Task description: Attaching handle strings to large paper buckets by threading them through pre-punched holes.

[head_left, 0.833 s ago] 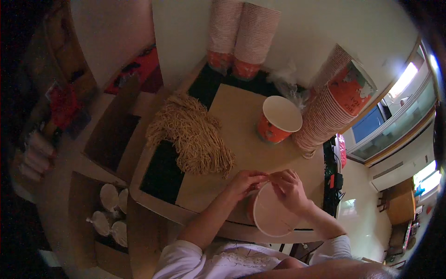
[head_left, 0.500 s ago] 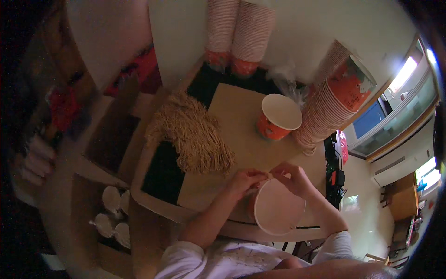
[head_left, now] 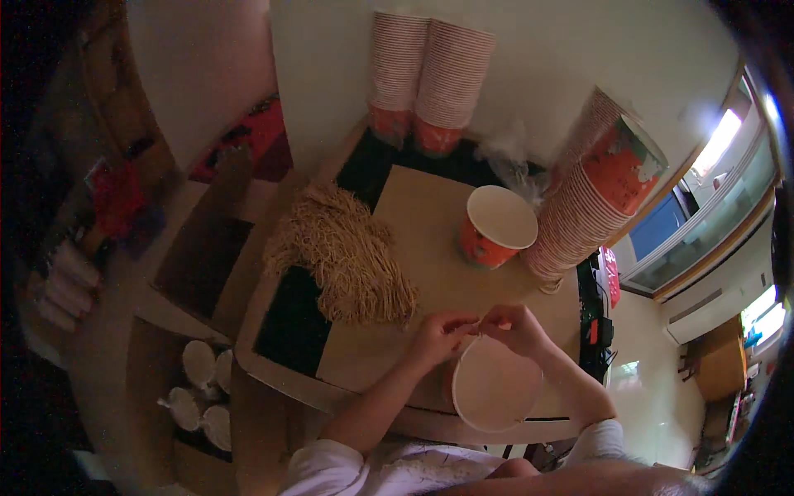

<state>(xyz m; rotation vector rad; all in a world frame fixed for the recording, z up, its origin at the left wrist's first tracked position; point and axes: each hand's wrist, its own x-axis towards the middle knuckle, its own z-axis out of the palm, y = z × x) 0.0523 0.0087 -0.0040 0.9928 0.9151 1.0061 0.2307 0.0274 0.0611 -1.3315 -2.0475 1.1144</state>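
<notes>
A paper bucket [head_left: 496, 387] with a pale inside and an orange outer wall is tipped toward me at the table's near edge. At its far rim, my left hand [head_left: 441, 337] and my right hand [head_left: 519, 332] meet, fingertips pinched together. Between them shows a short bit of thin tan cord, mostly hidden by the fingers. Left of my hands lies a heap of tan cords [head_left: 343, 256]. Beyond them an orange paper bucket [head_left: 500, 227] stands upright on the cardboard sheet [head_left: 430, 215].
Tall stacks of nested buckets [head_left: 451, 83] stand at the back against the wall; another stack [head_left: 591, 194] leans at the right beside a clear plastic bag [head_left: 509, 157]. An open carton [head_left: 157, 355] with several white-topped buckets sits low at the left. A green mat [head_left: 289, 310] edges the cardboard.
The view has tilted slightly, so everything sits a little lower. My fingertips have drawn closer together at the bucket's rim; the tan bit between them shows less.
</notes>
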